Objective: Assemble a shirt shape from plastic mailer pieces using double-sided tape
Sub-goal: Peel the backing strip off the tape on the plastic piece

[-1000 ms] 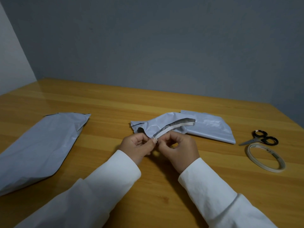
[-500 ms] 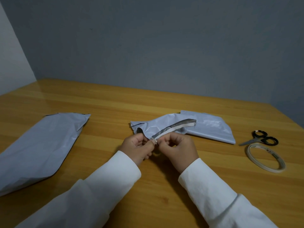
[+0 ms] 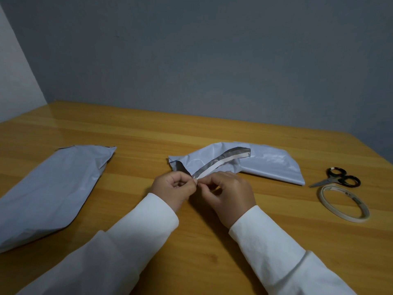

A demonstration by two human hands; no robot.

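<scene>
Head cam looks down at both hands meeting mid-surface [image 3: 212,241]. Left hand [image 3: 173,188] and right hand [image 3: 228,193] each have a curled grip pinching the near end of the white tape strip [image 3: 217,165] stuck along the small mailer piece [image 3: 204,157], which lies just far of the hands. Big mailer piece [image 3: 49,188] sits well off to the left. Scissors [image 3: 338,178] and tape roll [image 3: 344,203] are on the right, close together.
</scene>
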